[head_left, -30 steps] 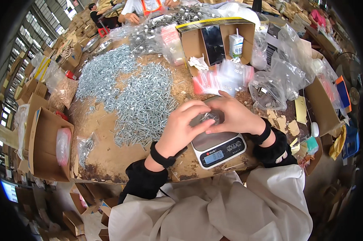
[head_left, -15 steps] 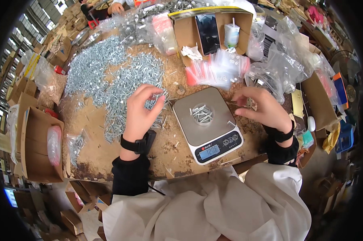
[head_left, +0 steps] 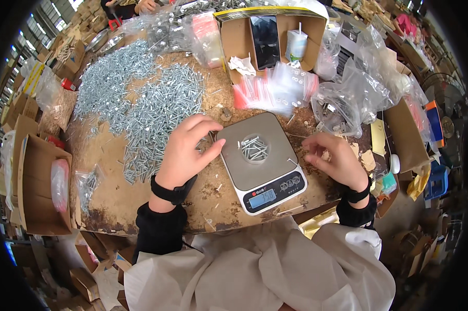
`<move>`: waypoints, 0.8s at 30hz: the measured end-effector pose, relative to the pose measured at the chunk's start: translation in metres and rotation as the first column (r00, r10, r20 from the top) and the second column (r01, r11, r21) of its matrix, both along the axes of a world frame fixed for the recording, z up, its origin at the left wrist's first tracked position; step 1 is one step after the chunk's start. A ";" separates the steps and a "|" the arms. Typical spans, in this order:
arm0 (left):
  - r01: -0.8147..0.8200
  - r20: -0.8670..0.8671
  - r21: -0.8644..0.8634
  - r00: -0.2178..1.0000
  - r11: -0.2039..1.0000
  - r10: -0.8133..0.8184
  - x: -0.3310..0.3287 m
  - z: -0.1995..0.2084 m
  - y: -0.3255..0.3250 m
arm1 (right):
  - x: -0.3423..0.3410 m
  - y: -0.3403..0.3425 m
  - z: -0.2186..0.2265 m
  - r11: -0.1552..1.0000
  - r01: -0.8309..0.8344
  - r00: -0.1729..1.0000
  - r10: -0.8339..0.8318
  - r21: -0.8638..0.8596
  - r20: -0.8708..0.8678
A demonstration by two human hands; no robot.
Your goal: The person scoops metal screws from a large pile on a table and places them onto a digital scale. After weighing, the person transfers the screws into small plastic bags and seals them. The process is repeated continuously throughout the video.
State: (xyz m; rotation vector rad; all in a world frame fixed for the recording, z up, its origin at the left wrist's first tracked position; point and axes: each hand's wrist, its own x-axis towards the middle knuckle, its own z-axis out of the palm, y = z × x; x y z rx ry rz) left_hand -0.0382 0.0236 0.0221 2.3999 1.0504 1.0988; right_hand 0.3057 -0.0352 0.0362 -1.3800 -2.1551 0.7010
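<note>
A digital kitchen scale (head_left: 239,171) with a metal top and white front lies on the worktable before me. On its plate stands a small clear round dish (head_left: 254,160) holding several silver screws (head_left: 254,148). One loose screw (head_left: 293,162) rests by the plate's right edge. My left hand (head_left: 189,153) is beside the scale's left edge, fingers curved and apart, nothing visible in it. My right hand (head_left: 338,159) hovers off the right edge, thumb and fingers loosely bent and apart, apparently holding nothing. A large heap of screws (head_left: 161,103) spreads left of the scale.
Small clear zip bags (head_left: 275,88) lie behind the scale. A cardboard box (head_left: 236,39) there holds a phone (head_left: 264,41) and a drink cup (head_left: 296,44). Crumpled plastic bags (head_left: 366,85) sit at the right; an open carton (head_left: 42,181) stands at the left edge.
My left hand has moved right and closer to the scale. My right hand is slightly lower, its fingers curled more. The scale's display reading has changed, and the view has shifted a little.
</note>
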 end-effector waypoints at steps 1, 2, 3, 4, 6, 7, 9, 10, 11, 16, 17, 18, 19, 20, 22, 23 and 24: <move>0.004 -0.011 0.023 1.000 1.000 -0.004 0.001 0.002 -0.001 | 0.000 0.005 -0.002 1.000 0.012 1.000 -0.012 0.023 -0.008; 0.007 -0.022 0.045 1.000 0.999 -0.006 0.002 0.004 -0.001 | 0.001 0.011 -0.004 0.999 0.024 1.000 -0.023 0.046 -0.015; 0.010 -0.032 0.026 0.999 1.000 -0.009 0.003 0.005 -0.003 | 0.005 0.019 -0.007 1.000 -0.001 0.998 0.001 0.011 -0.061; 0.007 -0.038 0.007 0.999 1.000 -0.007 0.002 0.005 -0.004 | 0.006 0.028 -0.009 0.997 -0.016 0.999 0.018 0.074 -0.029; 0.007 -0.039 -0.026 0.999 1.000 -0.008 0.004 0.003 -0.006 | 0.004 0.047 -0.016 0.977 -0.061 0.998 0.055 0.202 0.037; 0.018 -0.034 -0.042 0.999 0.999 -0.020 0.005 0.000 -0.005 | 0.007 0.057 -0.027 0.977 -0.087 0.992 0.068 0.197 0.104; 0.041 -0.037 -0.054 0.998 0.998 -0.043 0.006 -0.002 -0.002 | 0.012 0.072 -0.038 0.980 -0.121 0.985 0.099 0.156 0.145; 0.052 -0.046 -0.052 0.997 0.997 -0.055 0.007 -0.003 -0.001 | 0.014 0.079 -0.042 0.980 -0.143 0.979 0.120 0.136 0.163; 0.065 -0.055 -0.049 0.996 0.997 -0.068 0.007 -0.003 0.000 | 0.015 0.082 -0.045 0.977 -0.142 0.982 0.118 0.159 0.147; 0.086 -0.023 -0.153 0.996 0.984 -0.091 0.009 -0.005 -0.001 | 0.005 0.074 -0.043 0.986 -0.094 0.971 0.060 0.139 0.233; 0.087 -0.027 -0.155 0.995 0.984 -0.092 0.008 -0.006 -0.001 | 0.002 0.072 -0.043 0.979 -0.103 0.968 0.057 0.177 0.246; 0.099 -0.024 -0.156 0.994 0.983 -0.104 0.009 -0.007 -0.001 | 0.003 0.068 -0.041 0.972 -0.103 0.963 0.044 0.213 0.266; 0.090 -0.031 -0.148 0.995 0.985 -0.096 0.009 -0.007 -0.001 | 0.001 0.066 -0.040 0.969 -0.096 0.978 0.049 0.229 0.204; 0.098 -0.033 -0.147 0.994 0.984 -0.104 0.010 -0.008 -0.003 | -0.002 0.058 -0.036 0.983 -0.043 0.992 0.022 0.176 0.120; 0.101 -0.041 -0.125 0.993 0.987 -0.107 0.008 -0.008 -0.004 | -0.018 0.042 -0.013 0.996 0.037 0.998 -0.033 0.082 -0.048; 0.100 -0.034 -0.143 0.994 0.985 -0.106 0.009 -0.008 -0.003 | -0.030 0.025 0.002 0.995 0.102 0.989 -0.099 0.021 -0.114; 0.104 -0.027 -0.165 0.994 0.981 -0.110 0.011 -0.013 -0.004 | -0.036 0.012 0.000 0.992 0.087 0.992 -0.079 0.088 -0.095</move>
